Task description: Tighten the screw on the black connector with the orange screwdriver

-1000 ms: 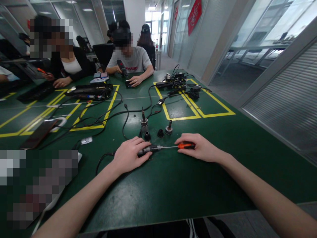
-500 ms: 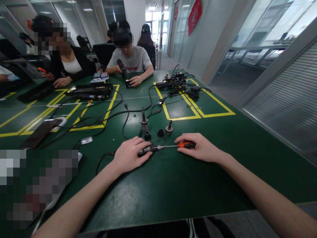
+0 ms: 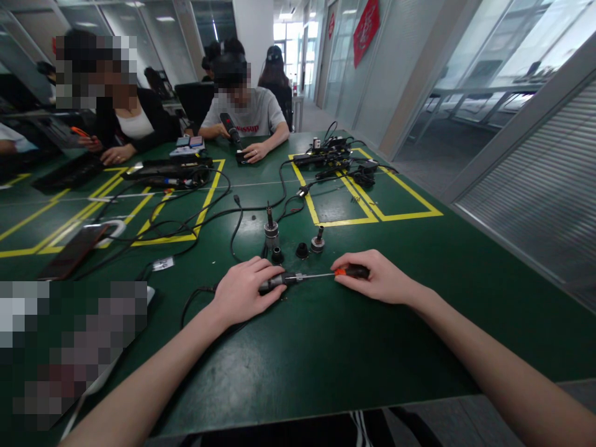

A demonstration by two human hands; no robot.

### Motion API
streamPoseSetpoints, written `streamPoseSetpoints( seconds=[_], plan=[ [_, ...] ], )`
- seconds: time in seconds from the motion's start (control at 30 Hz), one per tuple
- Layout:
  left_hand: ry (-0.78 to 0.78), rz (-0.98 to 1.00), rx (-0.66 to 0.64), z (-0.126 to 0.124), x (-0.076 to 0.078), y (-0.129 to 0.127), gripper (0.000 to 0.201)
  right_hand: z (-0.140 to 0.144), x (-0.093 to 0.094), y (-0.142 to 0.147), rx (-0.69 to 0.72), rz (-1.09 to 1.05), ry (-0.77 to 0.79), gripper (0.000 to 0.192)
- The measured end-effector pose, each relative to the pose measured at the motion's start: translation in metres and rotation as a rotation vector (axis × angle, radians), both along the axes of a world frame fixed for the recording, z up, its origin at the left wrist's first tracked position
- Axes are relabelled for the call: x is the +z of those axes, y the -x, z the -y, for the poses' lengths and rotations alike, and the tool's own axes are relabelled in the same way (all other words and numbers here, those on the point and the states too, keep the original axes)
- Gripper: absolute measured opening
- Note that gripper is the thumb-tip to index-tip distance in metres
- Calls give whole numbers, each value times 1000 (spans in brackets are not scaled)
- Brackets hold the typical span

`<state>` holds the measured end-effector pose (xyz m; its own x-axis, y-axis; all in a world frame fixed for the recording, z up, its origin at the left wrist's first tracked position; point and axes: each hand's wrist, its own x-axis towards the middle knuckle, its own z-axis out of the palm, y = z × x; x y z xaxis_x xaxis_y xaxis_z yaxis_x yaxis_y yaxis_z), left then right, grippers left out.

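Rolled slightly in the right hand (image 3: 379,279), the screwdriver (image 3: 347,272) shows less orange.

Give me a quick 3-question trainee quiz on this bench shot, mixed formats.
1. True or false: the right hand grips a screwdriver by its orange and black handle.
2. Multiple choice: the left hand rests on A) a phone, B) a dark cylindrical part lying on the green table, C) a yellow tape line.
3. Fill in: the screwdriver's shaft points toward the ___ hand.

Key: 1 true; 2 B; 3 left. Small loose parts stand just beyond both hands.
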<state>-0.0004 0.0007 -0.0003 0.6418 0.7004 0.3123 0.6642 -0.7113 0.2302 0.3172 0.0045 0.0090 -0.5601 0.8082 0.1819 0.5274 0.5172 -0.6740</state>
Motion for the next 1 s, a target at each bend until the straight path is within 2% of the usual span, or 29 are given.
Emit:
streamPoseSetpoints(
  seconds=[0.13, 0.23, 0.5, 0.63, 0.77, 0.87, 1.0],
  plan=[
    [1, -6, 4, 0, 0, 0, 27, 1, 3, 1, 5, 22, 32, 30],
    [2, -7, 4, 0, 0, 0, 27, 1, 3, -1, 2, -20, 44, 25],
    [3, 3, 5, 0, 0, 0, 27, 2, 3, 1, -49, -22, -8, 23],
    [6, -3, 4, 0, 0, 0, 26, 2, 4, 2, -41, -6, 12, 29],
    [8, -4, 4, 0, -1, 0, 27, 1, 4, 0, -28, -91, 58, 23],
    [9, -5, 4, 0, -1, 0, 26, 1, 3, -2, -45, -129, 10, 21],
    [8, -9, 5, 0, 0, 0, 26, 1, 2, 0, -66, -61, -30, 23]
  ],
)
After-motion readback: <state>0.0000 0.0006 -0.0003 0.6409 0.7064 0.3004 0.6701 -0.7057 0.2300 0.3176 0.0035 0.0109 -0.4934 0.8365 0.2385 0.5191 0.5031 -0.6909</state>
